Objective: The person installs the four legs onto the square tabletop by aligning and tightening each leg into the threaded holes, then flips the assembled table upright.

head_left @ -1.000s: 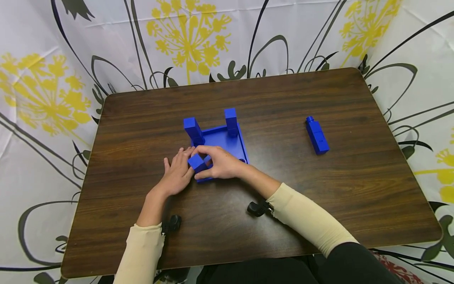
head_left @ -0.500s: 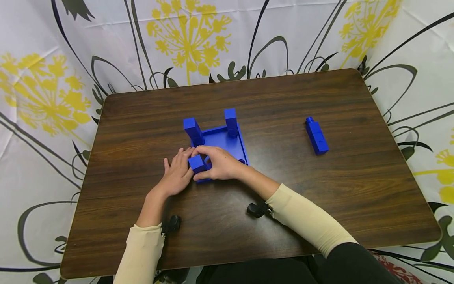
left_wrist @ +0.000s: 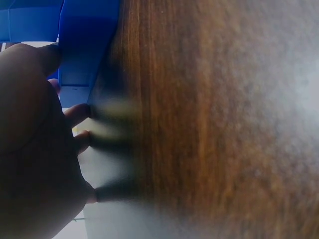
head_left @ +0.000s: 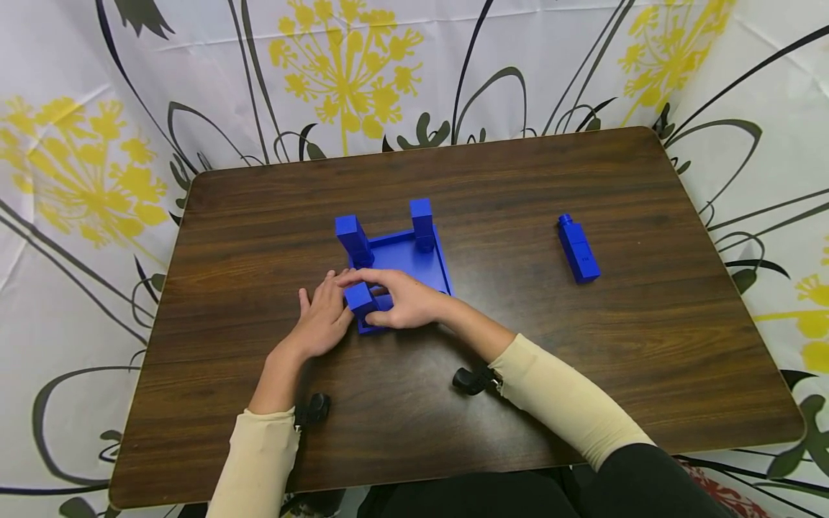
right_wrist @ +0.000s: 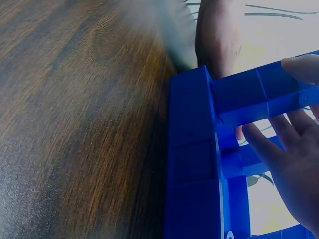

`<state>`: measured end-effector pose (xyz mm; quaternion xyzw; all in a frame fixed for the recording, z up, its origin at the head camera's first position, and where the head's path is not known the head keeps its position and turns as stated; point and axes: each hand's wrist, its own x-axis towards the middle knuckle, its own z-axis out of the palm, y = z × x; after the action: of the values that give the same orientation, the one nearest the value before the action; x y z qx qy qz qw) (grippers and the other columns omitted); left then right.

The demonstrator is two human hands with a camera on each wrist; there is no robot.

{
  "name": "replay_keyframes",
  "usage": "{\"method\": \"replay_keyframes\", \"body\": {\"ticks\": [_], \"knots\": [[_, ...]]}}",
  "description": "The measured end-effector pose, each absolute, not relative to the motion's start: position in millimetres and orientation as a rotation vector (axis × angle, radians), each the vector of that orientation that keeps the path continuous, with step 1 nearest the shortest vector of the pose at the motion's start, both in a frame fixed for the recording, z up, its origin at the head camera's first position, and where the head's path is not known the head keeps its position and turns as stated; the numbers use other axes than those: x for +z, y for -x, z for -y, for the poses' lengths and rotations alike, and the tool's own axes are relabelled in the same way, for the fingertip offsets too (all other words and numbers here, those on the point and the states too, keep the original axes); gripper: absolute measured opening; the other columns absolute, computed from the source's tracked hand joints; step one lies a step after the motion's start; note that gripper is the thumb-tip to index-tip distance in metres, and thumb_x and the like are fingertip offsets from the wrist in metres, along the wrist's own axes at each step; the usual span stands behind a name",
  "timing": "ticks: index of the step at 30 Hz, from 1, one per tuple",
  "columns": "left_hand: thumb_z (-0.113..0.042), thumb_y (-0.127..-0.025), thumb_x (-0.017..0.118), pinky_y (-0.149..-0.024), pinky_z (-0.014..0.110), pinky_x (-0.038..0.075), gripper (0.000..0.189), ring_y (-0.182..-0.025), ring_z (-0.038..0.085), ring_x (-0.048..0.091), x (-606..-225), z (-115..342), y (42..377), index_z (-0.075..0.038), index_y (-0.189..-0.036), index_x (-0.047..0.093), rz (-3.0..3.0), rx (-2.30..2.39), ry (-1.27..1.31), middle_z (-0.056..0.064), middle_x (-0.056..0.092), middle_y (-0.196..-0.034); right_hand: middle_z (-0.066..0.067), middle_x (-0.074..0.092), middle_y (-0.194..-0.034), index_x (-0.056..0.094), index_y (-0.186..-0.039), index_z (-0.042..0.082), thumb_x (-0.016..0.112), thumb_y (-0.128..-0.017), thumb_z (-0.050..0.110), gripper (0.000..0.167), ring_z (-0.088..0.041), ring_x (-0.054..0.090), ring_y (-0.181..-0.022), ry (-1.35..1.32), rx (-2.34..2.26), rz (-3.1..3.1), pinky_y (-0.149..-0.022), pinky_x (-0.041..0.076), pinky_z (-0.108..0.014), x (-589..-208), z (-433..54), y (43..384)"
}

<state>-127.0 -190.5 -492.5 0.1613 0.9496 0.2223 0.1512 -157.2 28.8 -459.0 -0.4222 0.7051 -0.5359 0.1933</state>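
A blue square panel with a raised rim (head_left: 411,265) lies on the table, two square blue legs standing at its far corners, left (head_left: 353,239) and right (head_left: 422,224). A third blue leg (head_left: 360,298) stands at the near left corner. My right hand (head_left: 409,302) is around this leg; the right wrist view shows its thumb touching the leg (right_wrist: 254,94) near the top, while the other fingers stretch out loosely behind. My left hand (head_left: 320,318) rests on the table with fingers spread, against the panel's left side. The left wrist view shows its thumb against the blue side (left_wrist: 82,55).
A separate blue leg with a round peg at one end (head_left: 579,248) lies on the right part of the brown wood-grain table (head_left: 518,360). Flower-patterned curtains (head_left: 363,65) hang close behind and beside the table. Small black cameras (head_left: 471,381) hang at both wrists.
The near left leg has gone from tilted to more upright. My right fingers have loosened, the index finger reaching out past the leg to the left. My left hand has stayed put.
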Motion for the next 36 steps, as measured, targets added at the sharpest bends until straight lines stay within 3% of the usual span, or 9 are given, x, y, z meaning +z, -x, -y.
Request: {"method": "replay_keyframes", "body": {"ticks": [10,17,24,36], "knots": [[-0.039,-0.107,0.022,-0.104,0.071,-0.011,0.058,-0.149,0.034,-0.003,-492.2,192.5,126.7,-0.016,-0.159,0.012,-2.714,0.641,-0.453,0.013,0.011,-0.163,-0.009,0.045,-0.149,0.045,-0.145,0.006,0.06,-0.087,-0.007,0.062,-0.013,0.036,-0.138,1.168,-1.469,-1.884,-0.106,0.038,-0.033,-454.7,-30.8,158.2],[-0.026,-0.104,0.033,-0.104,0.072,-0.009,0.058,-0.149,0.035,-0.001,-491.2,192.5,126.5,-0.015,-0.158,0.016,-2.724,0.646,-0.48,0.014,0.014,-0.162,-0.012,0.045,-0.148,0.044,-0.146,0.005,0.063,-0.089,-0.003,0.061,-0.015,0.042,-0.135,1.144,-1.447,-1.889,-0.104,0.039,-0.032,-454.1,-33.0,159.0],[-0.025,-0.104,0.033,-0.104,0.072,-0.009,0.059,-0.149,0.036,-0.001,-489.8,192.3,126.6,-0.014,-0.158,0.015,-2.712,0.632,-0.473,0.015,0.013,-0.162,-0.017,0.043,-0.149,0.044,-0.145,0.001,0.069,-0.089,0.001,0.061,-0.02,0.043,-0.134,1.147,-1.454,-1.907,-0.101,0.044,-0.035,-457.0,-31.9,160.1],[-0.033,-0.106,0.033,-0.105,0.071,-0.009,0.057,-0.149,0.035,0.0,-490.9,192.7,126.7,-0.017,-0.157,0.013,-2.718,0.637,-0.443,0.013,0.015,-0.161,-0.006,0.059,-0.124,0.058,-0.123,0.006,0.081,-0.081,0.008,0.048,-0.015,0.055,-0.113,1.063,-1.51,-2.013,-0.088,0.051,-0.027,-456.1,-25.1,155.6]]}}
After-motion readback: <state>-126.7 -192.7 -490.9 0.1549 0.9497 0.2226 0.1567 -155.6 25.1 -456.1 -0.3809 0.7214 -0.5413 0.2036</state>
